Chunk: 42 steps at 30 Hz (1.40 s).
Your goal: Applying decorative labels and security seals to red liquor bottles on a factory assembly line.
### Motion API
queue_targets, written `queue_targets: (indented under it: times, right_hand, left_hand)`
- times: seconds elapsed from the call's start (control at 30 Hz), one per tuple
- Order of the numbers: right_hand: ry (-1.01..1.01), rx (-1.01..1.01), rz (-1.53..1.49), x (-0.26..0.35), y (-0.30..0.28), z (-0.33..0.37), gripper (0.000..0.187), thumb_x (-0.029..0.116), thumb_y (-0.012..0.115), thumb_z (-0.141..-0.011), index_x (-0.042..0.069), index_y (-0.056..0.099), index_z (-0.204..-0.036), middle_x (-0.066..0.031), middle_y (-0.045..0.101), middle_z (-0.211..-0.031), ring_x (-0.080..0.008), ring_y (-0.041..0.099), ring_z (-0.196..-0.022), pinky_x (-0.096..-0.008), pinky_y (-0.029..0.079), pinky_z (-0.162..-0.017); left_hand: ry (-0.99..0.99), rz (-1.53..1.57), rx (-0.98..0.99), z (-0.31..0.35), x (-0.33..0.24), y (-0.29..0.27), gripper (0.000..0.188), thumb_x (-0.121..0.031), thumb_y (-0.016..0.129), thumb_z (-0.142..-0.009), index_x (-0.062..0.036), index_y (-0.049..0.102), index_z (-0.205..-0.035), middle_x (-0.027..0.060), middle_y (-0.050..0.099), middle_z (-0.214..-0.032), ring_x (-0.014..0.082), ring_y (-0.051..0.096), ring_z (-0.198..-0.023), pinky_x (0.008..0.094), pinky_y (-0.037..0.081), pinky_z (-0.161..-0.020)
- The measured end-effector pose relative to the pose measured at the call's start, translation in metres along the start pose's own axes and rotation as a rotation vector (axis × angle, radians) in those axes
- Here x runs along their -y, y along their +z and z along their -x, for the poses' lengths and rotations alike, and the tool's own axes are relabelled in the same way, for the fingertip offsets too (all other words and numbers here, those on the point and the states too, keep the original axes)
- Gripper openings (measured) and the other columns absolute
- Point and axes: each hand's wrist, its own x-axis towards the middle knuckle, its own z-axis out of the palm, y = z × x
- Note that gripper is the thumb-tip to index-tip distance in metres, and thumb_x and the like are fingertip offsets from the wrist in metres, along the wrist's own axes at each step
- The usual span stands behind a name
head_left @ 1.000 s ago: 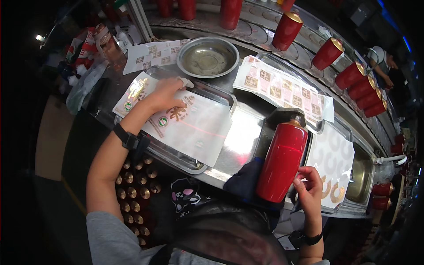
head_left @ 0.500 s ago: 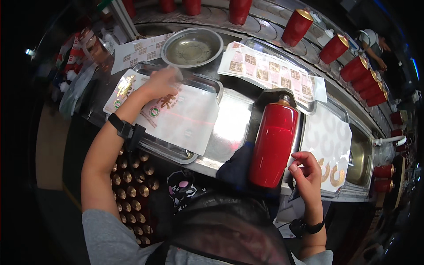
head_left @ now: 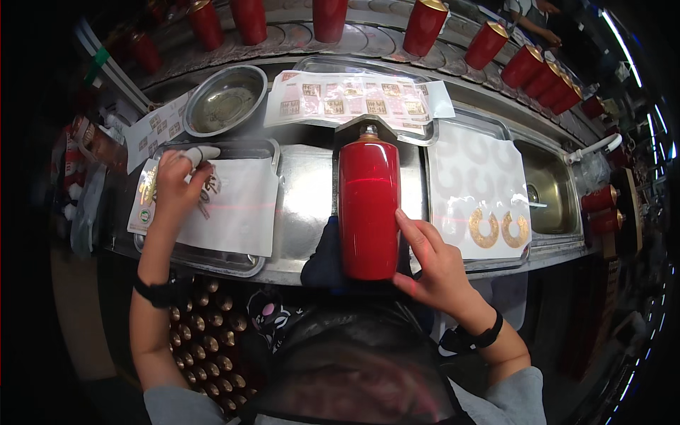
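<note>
A glossy red bottle (head_left: 368, 212) with a gold neck lies in front of me, its neck toward a dark metal holder (head_left: 365, 126). My right hand (head_left: 432, 265) touches its right side, fingers and thumb apart and not wrapped round it. At the left, my left hand (head_left: 180, 188) bends over a white decal sheet (head_left: 237, 219) on a metal tray (head_left: 244, 266). A white cover sits on one finger. A decal with dark gold characters (head_left: 211, 185) appears pinched at its thumb, partly hidden by the hand.
A metal bowl of liquid (head_left: 225, 103) stands at the far left. Stacked printed sheets (head_left: 347, 95) lie behind the bottle. On the right are a sheet with gold rings (head_left: 485, 227) and a sink (head_left: 549, 191). Red bottles (head_left: 425, 28) line a conveyor (head_left: 354, 42) at the back.
My right hand has moved from beside the bottle to touch its side. My left hand has come nearer over the sheet, and the decal there looks shifted. The whole view has turned.
</note>
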Motion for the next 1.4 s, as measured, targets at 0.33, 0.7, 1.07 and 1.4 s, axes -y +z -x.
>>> queue_targets:
  times: [0.33, 0.7, 1.07, 1.4]
  right_hand:
    - [-0.038, -0.034, -0.127, -0.014, 0.009, 0.002, 0.100, 0.008, 0.078, -0.065, 0.007, 0.033, -0.154, -0.0154, 0.058, -0.121, -0.0293, 0.065, -0.088, -0.0356, 0.054, -0.068]
    - [0.293, -0.059, -0.498, -0.027, -0.023, 0.005, 0.062, 0.000, 0.066, -0.074, 0.008, 0.060, -0.135, -0.0059, 0.066, -0.115, 0.0003, 0.042, -0.057, -0.0168, 0.036, -0.052]
    - [0.068, -0.050, -0.004, 0.006, -0.008, -0.025, 0.062, 0.039, 0.078, -0.080, 0.029, 0.059, -0.138, -0.0184, 0.043, -0.137, -0.0279, 0.067, -0.087, -0.0388, 0.057, -0.073]
    - [0.086, -0.015, -0.150, -0.007, -0.011, -0.025, 0.068, 0.040, 0.078, -0.081, 0.028, 0.054, -0.143, -0.0208, 0.041, -0.140, -0.0389, 0.056, -0.120, -0.0438, 0.054, -0.090]
  left_hand:
    - [0.091, 0.647, 0.077, -0.003, -0.151, -0.068, 0.044, 0.012, 0.075, -0.070, 0.0027, 0.067, -0.112, 0.0074, 0.067, -0.086, 0.0168, 0.062, -0.077, 0.0308, 0.049, -0.077]
    - [-0.235, 0.937, 0.526, -0.085, -0.175, 0.038, 0.033, -0.004, 0.072, -0.086, 0.0042, 0.055, -0.113, 0.0054, 0.068, -0.089, 0.0111, 0.066, -0.085, 0.0264, 0.055, -0.077]
    - [-0.154, 0.888, 0.321, -0.089, -0.166, 0.072, 0.026, -0.007, 0.075, -0.084, -0.0005, 0.062, -0.105, 0.0038, 0.068, -0.093, 0.0106, 0.066, -0.086, 0.0267, 0.054, -0.079]
    - [0.210, 0.658, 0.082, -0.030, -0.138, 0.073, 0.065, -0.025, 0.076, -0.084, -0.0112, 0.049, -0.142, 0.0179, 0.050, -0.143, 0.0323, 0.047, -0.133, 0.0432, 0.034, -0.111]
